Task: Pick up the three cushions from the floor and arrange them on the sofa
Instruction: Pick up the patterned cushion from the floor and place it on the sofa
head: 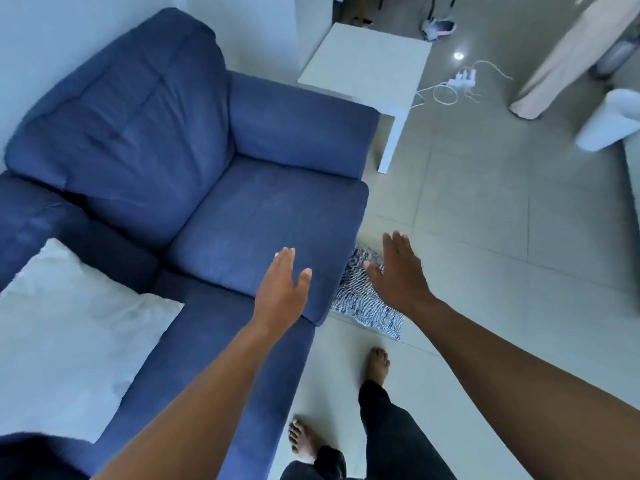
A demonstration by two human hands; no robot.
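A blue sofa (214, 216) fills the left of the view. One white cushion (69, 341) lies on its near seat at the lower left. On the floor against the sofa's front corner lies a black-and-white patterned cushion (363, 306), partly hidden by the seat edge and my right hand. My left hand (282, 289) hovers open over the seat's front corner, holding nothing. My right hand (398, 271) is open with fingers spread, just above the patterned cushion. A third cushion is not in view.
A white side table (367, 64) stands beside the sofa's arm. A power strip with cables (460, 81) lies on the tiled floor behind it. A white bin (609, 123) and a curtain (571, 53) are at the right. My bare feet stand near the sofa front.
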